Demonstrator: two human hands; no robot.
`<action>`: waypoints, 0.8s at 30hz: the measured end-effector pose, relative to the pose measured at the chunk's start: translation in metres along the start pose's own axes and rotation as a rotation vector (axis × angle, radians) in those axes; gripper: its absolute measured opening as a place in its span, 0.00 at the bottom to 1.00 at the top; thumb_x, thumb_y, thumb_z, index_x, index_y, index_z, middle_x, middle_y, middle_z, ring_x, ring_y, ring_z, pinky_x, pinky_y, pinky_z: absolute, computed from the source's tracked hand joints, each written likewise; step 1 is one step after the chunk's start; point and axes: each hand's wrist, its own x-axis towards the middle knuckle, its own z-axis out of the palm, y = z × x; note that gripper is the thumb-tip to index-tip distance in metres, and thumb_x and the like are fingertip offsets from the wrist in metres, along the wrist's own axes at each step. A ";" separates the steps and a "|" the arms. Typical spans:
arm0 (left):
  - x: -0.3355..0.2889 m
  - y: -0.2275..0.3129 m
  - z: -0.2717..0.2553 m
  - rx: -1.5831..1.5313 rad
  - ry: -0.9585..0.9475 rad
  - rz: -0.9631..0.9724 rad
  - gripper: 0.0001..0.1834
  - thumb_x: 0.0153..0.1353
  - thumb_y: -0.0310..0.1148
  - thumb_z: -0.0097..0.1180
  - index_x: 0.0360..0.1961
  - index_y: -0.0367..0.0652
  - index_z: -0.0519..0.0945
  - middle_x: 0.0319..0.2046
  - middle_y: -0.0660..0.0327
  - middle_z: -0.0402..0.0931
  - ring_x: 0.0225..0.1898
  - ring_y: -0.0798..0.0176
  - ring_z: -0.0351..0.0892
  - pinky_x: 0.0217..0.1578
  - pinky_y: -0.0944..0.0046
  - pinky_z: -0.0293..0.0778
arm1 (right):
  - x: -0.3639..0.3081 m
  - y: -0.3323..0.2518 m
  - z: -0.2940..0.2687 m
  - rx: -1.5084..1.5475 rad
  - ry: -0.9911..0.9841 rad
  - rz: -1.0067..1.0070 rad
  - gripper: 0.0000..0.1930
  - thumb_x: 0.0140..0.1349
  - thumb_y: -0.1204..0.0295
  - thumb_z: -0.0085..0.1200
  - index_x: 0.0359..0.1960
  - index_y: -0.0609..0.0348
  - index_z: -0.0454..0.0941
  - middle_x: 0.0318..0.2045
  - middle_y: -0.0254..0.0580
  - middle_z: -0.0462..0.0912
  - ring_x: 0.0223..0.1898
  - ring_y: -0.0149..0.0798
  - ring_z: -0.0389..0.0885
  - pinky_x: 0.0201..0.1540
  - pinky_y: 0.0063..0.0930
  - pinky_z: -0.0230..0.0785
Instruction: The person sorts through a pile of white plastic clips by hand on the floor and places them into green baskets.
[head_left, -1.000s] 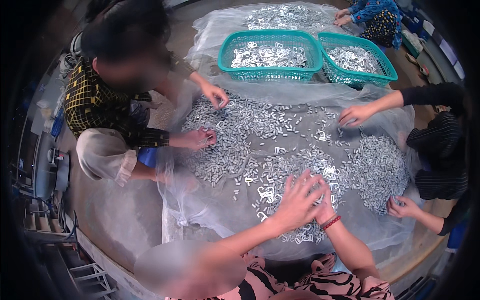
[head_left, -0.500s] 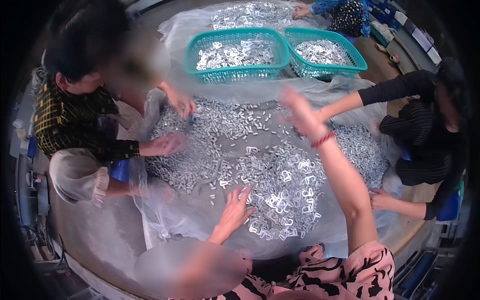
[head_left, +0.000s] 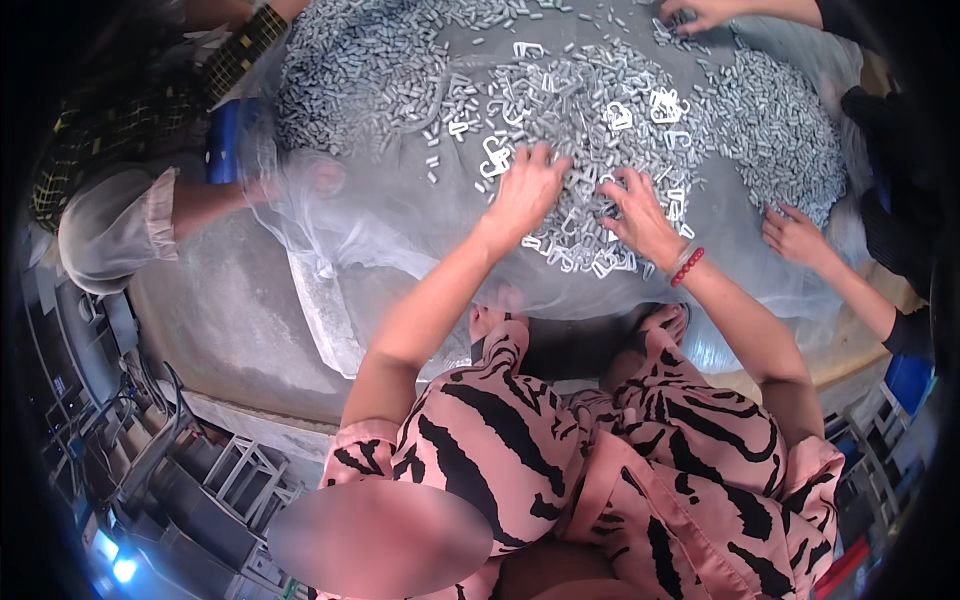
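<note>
A pile of small grey metal cylinders (head_left: 585, 110) lies on the plastic sheet in front of me, mixed with pale hook-shaped pieces (head_left: 665, 106). My left hand (head_left: 530, 192) rests palm down at the pile's near left side, fingers bent and slightly apart, touching pieces beside a white hook (head_left: 495, 157). Just to its right, my right hand (head_left: 642, 218), with a red bead bracelet (head_left: 687, 265) at the wrist, dips bent, spread fingers among the pieces. Neither hand shows a held piece, though some fingertips are partly hidden in the pile.
More grey cylinders are heaped at the far left (head_left: 350, 75) and the right (head_left: 780, 130). Co-workers' hands reach in at the far right (head_left: 695, 14), the right edge (head_left: 795, 238) and the left (head_left: 310, 175). A clear plastic sheet (head_left: 370, 240) covers the work surface.
The view has tilted down, and the green baskets are out of sight. My right hand has come back from the far side to the pile, near my left hand.
</note>
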 end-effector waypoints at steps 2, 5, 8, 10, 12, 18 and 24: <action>-0.014 0.001 -0.002 -0.055 -0.013 -0.072 0.12 0.56 0.32 0.53 0.42 0.46 0.75 0.40 0.53 0.71 0.40 0.44 0.73 0.40 0.51 0.74 | 0.013 0.011 -0.006 0.170 0.015 0.039 0.23 0.47 0.73 0.63 0.48 0.57 0.72 0.45 0.52 0.71 0.45 0.53 0.70 0.48 0.39 0.66; -0.027 -0.017 -0.009 -0.167 0.009 -0.206 0.10 0.58 0.32 0.52 0.41 0.42 0.75 0.39 0.52 0.71 0.38 0.46 0.75 0.38 0.53 0.75 | 0.042 -0.012 -0.037 0.878 -0.166 0.437 0.15 0.58 0.68 0.57 0.45 0.60 0.73 0.36 0.42 0.78 0.36 0.38 0.79 0.31 0.30 0.74; -0.031 -0.022 -0.034 -0.589 0.123 -0.350 0.12 0.58 0.32 0.53 0.40 0.37 0.76 0.39 0.51 0.72 0.38 0.48 0.76 0.39 0.54 0.75 | 0.059 -0.033 -0.071 1.471 -0.215 0.435 0.15 0.62 0.66 0.53 0.47 0.61 0.71 0.40 0.41 0.76 0.36 0.38 0.79 0.25 0.32 0.78; -0.030 -0.023 -0.056 -0.955 0.174 -0.428 0.16 0.54 0.36 0.58 0.37 0.32 0.78 0.42 0.49 0.74 0.41 0.51 0.77 0.40 0.55 0.74 | 0.065 -0.036 -0.088 1.436 -0.276 0.478 0.17 0.61 0.66 0.54 0.48 0.63 0.70 0.40 0.42 0.76 0.37 0.39 0.79 0.27 0.34 0.79; -0.022 -0.042 -0.058 -0.770 0.107 -0.334 0.16 0.55 0.35 0.59 0.37 0.32 0.78 0.45 0.52 0.73 0.39 0.59 0.77 0.34 0.61 0.75 | 0.070 -0.025 -0.089 1.215 -0.352 0.572 0.19 0.62 0.67 0.52 0.50 0.66 0.68 0.42 0.46 0.75 0.38 0.43 0.79 0.31 0.36 0.81; -0.006 -0.035 -0.081 -0.815 -0.210 -0.526 0.12 0.53 0.25 0.56 0.18 0.37 0.67 0.41 0.48 0.75 0.35 0.65 0.81 0.30 0.67 0.76 | 0.063 -0.004 -0.079 1.093 -0.224 0.638 0.17 0.62 0.72 0.47 0.51 0.69 0.66 0.41 0.52 0.77 0.37 0.43 0.80 0.32 0.33 0.80; -0.007 -0.034 -0.069 -1.597 -0.153 -0.438 0.11 0.52 0.16 0.54 0.31 0.36 0.65 0.38 0.47 0.75 0.38 0.53 0.81 0.32 0.65 0.81 | 0.063 -0.004 -0.091 1.495 -0.280 0.580 0.21 0.62 0.74 0.49 0.55 0.71 0.64 0.45 0.56 0.76 0.45 0.48 0.79 0.46 0.40 0.76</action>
